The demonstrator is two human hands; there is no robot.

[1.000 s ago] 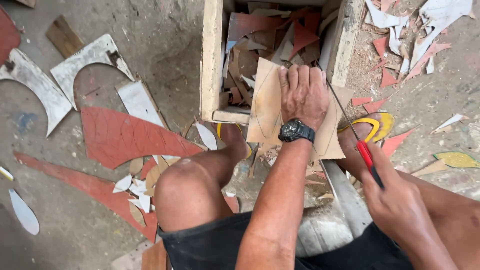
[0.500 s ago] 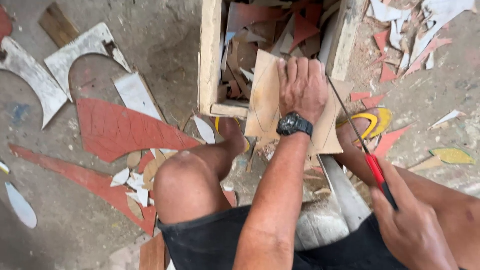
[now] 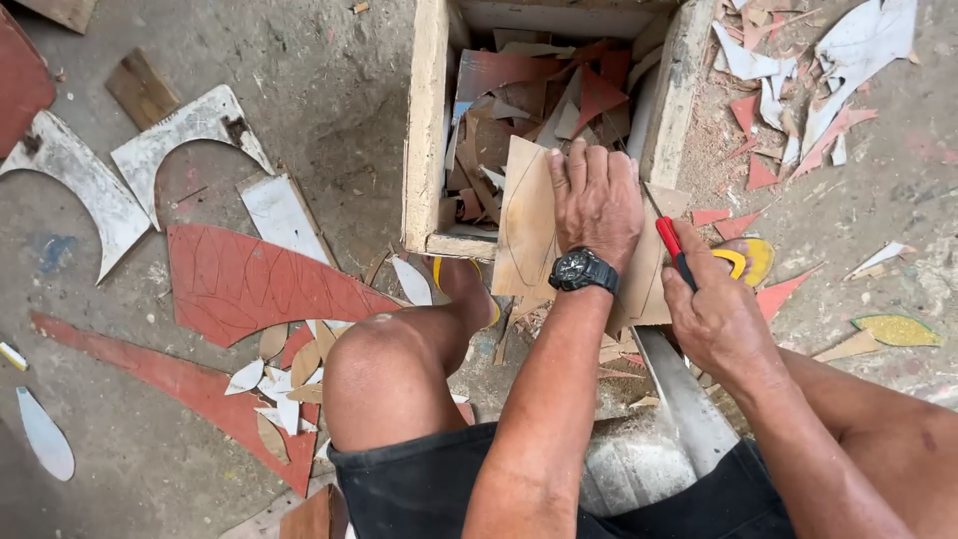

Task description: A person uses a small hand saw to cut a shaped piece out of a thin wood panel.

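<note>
So the left hand (image 3: 596, 200) is spread flat, palm down, pinning a tan sheet (image 3: 529, 225) with pencilled curves onto the front rim of the wooden box (image 3: 427, 120). The right hand (image 3: 720, 317) is fisted round a red-handled cutter (image 3: 671, 243), and since a second ago it's come up from down by the lap to the sheet's right edge, just beside the box. Looks like the cutting stroke is running along that edge now. Red offcuts (image 3: 244, 282) lie on the floor left of the box, scraps inside it.
</note>
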